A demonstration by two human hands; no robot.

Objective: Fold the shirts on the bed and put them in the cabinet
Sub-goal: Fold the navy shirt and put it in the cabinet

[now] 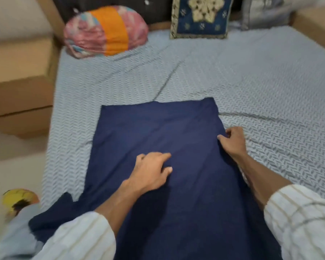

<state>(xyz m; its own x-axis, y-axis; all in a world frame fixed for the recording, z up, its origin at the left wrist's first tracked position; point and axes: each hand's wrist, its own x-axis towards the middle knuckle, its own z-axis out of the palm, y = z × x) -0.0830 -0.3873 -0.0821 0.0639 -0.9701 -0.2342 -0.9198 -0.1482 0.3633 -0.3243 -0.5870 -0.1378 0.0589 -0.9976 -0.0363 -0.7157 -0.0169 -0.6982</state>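
A bed (251, 81) with a pale patterned sheet fills the view. The navy shirt (158, 132) lies flat at its near edge. The right hand (233, 140) pinches the shirt's right edge; the left hand (151, 170) presses the middle, fingers seemingly bunching cloth, though blur hides detail. If that press slips, the fold may drag crooked.

One blue shirt (158, 147) lies on the bed (270, 81). Two hands (150, 171) touch the shirt. Three pillows (201, 15) sit at the far end of the bed.
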